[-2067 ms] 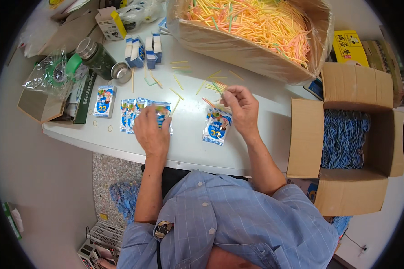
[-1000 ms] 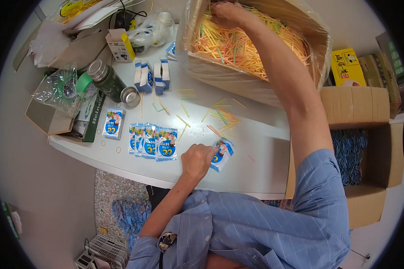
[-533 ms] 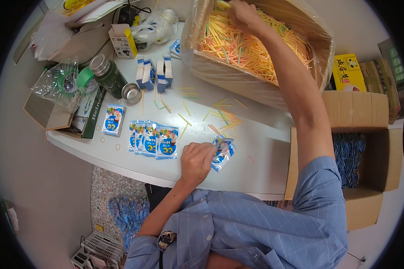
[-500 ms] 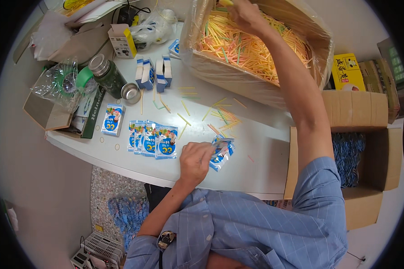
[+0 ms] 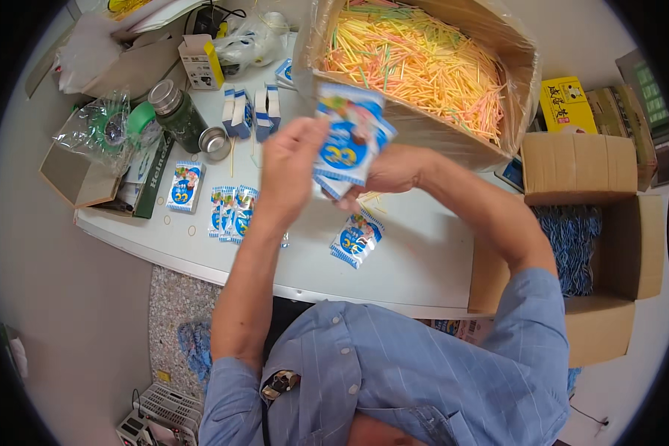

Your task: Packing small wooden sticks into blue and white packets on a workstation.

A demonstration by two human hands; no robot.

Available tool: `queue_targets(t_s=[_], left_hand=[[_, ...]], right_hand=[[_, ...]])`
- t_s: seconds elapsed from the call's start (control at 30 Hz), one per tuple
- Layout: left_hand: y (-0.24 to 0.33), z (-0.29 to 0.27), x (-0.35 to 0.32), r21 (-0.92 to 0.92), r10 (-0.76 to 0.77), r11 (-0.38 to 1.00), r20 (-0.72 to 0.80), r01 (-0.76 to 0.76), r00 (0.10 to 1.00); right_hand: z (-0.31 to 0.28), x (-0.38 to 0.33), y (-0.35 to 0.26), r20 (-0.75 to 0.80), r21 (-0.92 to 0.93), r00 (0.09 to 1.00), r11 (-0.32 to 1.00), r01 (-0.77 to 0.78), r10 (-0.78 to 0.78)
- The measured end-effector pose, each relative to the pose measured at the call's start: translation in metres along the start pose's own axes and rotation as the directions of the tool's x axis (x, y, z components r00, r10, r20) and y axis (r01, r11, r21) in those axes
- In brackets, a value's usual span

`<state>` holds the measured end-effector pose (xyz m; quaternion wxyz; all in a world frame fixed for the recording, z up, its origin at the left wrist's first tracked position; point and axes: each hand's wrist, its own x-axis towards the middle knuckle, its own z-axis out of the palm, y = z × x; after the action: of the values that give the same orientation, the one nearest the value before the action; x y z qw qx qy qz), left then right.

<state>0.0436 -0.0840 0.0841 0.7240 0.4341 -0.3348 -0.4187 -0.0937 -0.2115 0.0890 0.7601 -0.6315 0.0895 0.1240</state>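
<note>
My left hand is closed on a couple of blue-and-white packets, held up over the table in front of the box. Close behind and below their lower right edge, my right hand has its fingers curled together; the packets hide whatever it grips. Another packet lies flat on the table just below my hands. To the left, several packets lie overlapped in a row, partly covered by my left forearm. Thin coloured sticks show on the table beneath my right hand.
A large plastic-lined carton full of yellow, pink and green sticks stands at the back. Left are a dark flask, its metal cup, a packet stack and a green carton. An open cardboard box stands right.
My right hand has come out of the stick carton down to the table's middle. My left hand has risen from the table and now holds packets up beside it.
</note>
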Motion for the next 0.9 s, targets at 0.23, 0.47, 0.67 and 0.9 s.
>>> queue_targets(t_s=[0.23, 0.47, 0.67, 0.9], left_hand=[[-0.039, -0.017, -0.022, 0.166, 0.148, 0.981, -0.285, -0.104, 0.947], [-0.038, -0.06, -0.06, -0.14, 0.022, 0.984, -0.521, -0.111, 0.853], [-0.053, -0.046, -0.072, -0.277, -0.091, 0.96, -0.459, -0.046, 0.884], [-0.076, -0.034, -0.083, 0.566, -0.139, 0.796, -0.176, 0.215, 0.975]], right_hand=[[0.001, 0.028, 0.033, -0.03, -0.107, 0.998, 0.992, -0.061, 0.058], [-0.01, 0.053, 0.091, -0.501, -0.528, 0.732, 0.833, 0.163, -0.461], [-0.004, 0.061, 0.145, -0.4, -0.902, 0.598, 0.414, -0.124, -0.695], [-0.005, 0.045, 0.121, -0.777, -0.289, 0.52, 0.935, 0.205, -0.355]])
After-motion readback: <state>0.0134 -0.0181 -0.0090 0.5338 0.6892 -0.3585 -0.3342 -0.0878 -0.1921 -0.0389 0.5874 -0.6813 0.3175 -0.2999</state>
